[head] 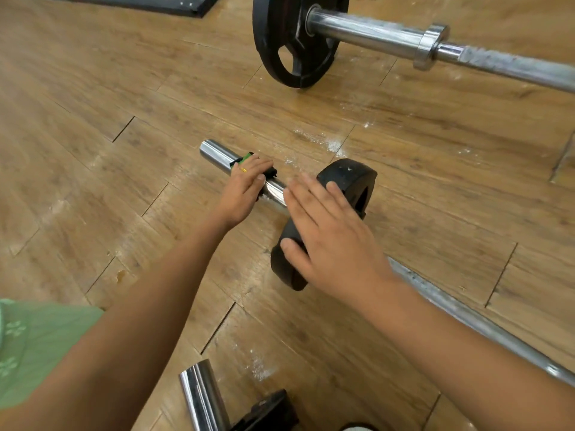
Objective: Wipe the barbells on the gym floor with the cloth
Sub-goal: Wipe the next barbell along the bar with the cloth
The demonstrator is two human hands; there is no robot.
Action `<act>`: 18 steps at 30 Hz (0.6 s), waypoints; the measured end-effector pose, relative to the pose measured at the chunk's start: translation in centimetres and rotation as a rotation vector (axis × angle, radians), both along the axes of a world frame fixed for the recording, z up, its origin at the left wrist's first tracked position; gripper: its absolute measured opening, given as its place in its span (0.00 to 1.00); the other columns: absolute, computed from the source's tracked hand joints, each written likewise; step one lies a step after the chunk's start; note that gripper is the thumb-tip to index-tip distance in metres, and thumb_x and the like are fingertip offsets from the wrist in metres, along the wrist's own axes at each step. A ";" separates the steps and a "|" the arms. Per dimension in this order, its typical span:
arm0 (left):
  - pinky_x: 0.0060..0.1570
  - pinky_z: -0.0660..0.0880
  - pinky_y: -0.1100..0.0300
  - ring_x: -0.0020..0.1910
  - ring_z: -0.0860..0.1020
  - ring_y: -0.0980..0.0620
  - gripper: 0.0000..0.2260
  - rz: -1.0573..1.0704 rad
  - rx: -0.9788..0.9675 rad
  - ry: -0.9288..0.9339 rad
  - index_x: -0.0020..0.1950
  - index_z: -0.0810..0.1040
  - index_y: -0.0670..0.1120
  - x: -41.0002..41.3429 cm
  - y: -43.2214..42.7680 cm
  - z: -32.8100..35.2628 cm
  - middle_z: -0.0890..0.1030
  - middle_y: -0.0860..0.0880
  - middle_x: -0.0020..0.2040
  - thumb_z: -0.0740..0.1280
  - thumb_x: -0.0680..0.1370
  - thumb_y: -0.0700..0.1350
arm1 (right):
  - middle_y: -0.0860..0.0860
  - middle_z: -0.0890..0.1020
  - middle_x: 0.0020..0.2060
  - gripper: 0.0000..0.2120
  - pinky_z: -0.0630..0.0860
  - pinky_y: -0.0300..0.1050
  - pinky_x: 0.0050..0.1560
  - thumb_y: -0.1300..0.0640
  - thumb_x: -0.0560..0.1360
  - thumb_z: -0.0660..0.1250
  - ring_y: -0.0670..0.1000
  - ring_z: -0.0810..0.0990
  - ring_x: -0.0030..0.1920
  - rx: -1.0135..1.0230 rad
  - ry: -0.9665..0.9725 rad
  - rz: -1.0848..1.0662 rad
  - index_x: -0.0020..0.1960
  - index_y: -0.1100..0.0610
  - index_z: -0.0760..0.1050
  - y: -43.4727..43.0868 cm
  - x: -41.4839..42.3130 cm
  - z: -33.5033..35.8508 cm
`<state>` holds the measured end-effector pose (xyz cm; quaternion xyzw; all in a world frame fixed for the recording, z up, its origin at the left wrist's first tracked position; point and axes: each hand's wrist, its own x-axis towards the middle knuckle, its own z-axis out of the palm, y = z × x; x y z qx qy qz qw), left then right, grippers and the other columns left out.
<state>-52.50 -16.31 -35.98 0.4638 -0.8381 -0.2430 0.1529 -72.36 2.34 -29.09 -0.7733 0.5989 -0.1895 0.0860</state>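
A barbell lies on the wooden floor, its chrome sleeve (214,152) pointing up-left and its thin shaft (466,318) running down-right. A black weight plate (348,178) sits on it. My left hand (242,189) grips a black and green cloth (245,158) wrapped over the sleeve, just left of the plate. My right hand (323,237) lies with fingers straight on the near rim of the plate. A second barbell (389,34) with a larger black plate (289,42) lies farther back.
White chalk dust (320,141) is scattered on the floor between the two barbells. A third chrome sleeve end (202,396) with a black part beside it sits at the bottom edge. A dark mat (161,3) lies at the top left.
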 end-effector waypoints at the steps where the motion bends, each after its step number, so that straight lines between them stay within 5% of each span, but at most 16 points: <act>1: 0.77 0.55 0.40 0.77 0.62 0.49 0.20 0.026 -0.002 0.003 0.71 0.76 0.42 -0.4 -0.4 -0.1 0.75 0.46 0.71 0.54 0.84 0.48 | 0.55 0.59 0.80 0.32 0.44 0.51 0.80 0.44 0.82 0.54 0.53 0.51 0.81 0.016 -0.020 -0.011 0.80 0.61 0.58 -0.3 -0.5 0.0; 5: 0.74 0.59 0.39 0.74 0.69 0.44 0.22 0.043 -0.072 -0.018 0.68 0.79 0.43 -2.6 0.2 -1.6 0.79 0.47 0.67 0.53 0.84 0.52 | 0.53 0.54 0.81 0.32 0.38 0.47 0.79 0.44 0.82 0.52 0.50 0.45 0.81 0.059 -0.098 -0.042 0.81 0.59 0.54 -1.5 -2.1 0.7; 10: 0.78 0.51 0.39 0.79 0.61 0.50 0.21 -0.171 0.043 -0.139 0.75 0.72 0.45 -2.5 -2.4 0.4 0.72 0.49 0.75 0.54 0.85 0.50 | 0.52 0.52 0.81 0.32 0.34 0.44 0.77 0.45 0.83 0.55 0.49 0.45 0.81 0.069 -0.159 -0.072 0.82 0.57 0.51 -3.1 -4.1 0.8; 14: 0.77 0.55 0.43 0.75 0.66 0.46 0.20 0.064 -0.032 -0.021 0.68 0.79 0.42 -5.9 -1.3 -0.1 0.77 0.46 0.70 0.55 0.82 0.47 | 0.49 0.51 0.82 0.31 0.34 0.43 0.76 0.45 0.84 0.54 0.47 0.43 0.81 0.130 -0.214 -0.063 0.82 0.56 0.50 -4.1 -5.8 0.9; 18: 0.78 0.52 0.45 0.76 0.62 0.53 0.20 -0.083 -0.014 -0.011 0.71 0.76 0.43 -6.0 -0.3 -0.5 0.74 0.48 0.72 0.55 0.83 0.47 | 0.48 0.50 0.82 0.31 0.37 0.44 0.78 0.46 0.84 0.54 0.46 0.43 0.81 0.182 -0.262 -0.051 0.82 0.55 0.50 -5.1 -7.4 0.9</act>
